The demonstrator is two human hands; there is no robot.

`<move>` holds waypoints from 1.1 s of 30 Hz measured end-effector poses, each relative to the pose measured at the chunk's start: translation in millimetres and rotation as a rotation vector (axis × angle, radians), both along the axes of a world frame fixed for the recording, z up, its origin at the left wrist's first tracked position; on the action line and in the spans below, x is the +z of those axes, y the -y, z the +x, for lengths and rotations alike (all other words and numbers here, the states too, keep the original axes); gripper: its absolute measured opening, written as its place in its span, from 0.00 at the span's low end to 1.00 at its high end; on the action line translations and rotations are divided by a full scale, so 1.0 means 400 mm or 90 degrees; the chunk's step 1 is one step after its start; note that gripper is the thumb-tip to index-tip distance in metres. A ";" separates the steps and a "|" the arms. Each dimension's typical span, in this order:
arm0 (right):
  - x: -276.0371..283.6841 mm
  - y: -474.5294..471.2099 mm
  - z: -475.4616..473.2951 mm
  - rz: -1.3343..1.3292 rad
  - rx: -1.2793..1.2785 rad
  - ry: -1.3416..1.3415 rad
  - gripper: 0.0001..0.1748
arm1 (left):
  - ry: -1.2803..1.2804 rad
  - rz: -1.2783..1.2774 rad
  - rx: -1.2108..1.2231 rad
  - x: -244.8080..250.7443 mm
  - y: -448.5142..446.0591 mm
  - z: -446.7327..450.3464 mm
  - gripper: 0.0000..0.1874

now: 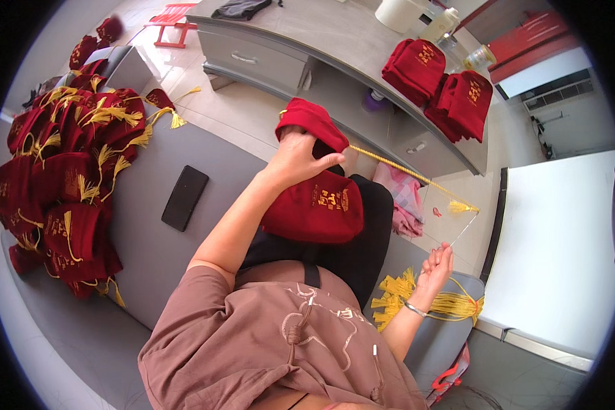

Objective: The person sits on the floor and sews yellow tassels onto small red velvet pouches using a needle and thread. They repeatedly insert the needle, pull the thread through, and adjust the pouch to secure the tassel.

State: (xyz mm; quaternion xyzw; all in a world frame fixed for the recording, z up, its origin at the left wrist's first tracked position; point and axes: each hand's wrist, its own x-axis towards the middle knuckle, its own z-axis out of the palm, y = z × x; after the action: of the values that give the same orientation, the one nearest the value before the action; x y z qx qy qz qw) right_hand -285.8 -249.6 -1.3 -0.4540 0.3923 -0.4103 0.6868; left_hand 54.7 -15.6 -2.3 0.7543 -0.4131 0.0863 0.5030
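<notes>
My left hand grips the folded top edge of a dark red velvet pouch, which lies over my lap and bears gold print. From the pouch's top, a yellow twisted cord runs taut to the right and ends in a tassel. My right hand holds a thin metal needle or hook, whose far tip meets the cord's tasselled end. Beneath my right forearm lies a bundle of yellow tasselled cords.
Many red pouches with yellow tassels are heaped at the left beside a black phone on the grey seat. Folded red pouches stand on the grey cabinet. Pink checked cloth lies below.
</notes>
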 end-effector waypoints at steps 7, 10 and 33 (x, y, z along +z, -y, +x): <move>0.065 -0.016 0.060 0.113 0.125 0.150 0.12 | 0.061 0.104 0.017 -0.014 0.003 0.033 0.08; 0.101 -0.036 0.125 0.109 0.267 0.271 0.12 | -0.009 -0.086 0.021 0.018 0.025 0.050 0.12; 0.340 -0.204 0.516 -0.294 0.353 0.115 0.06 | -0.845 -0.252 -0.411 0.159 -0.046 -0.093 0.13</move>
State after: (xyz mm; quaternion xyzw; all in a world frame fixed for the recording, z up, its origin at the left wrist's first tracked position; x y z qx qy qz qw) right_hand -79.5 -168.0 134.8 -0.6479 0.0896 -0.3244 0.6833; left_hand 17.6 2.6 61.4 0.3856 -0.2012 -0.4638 0.7718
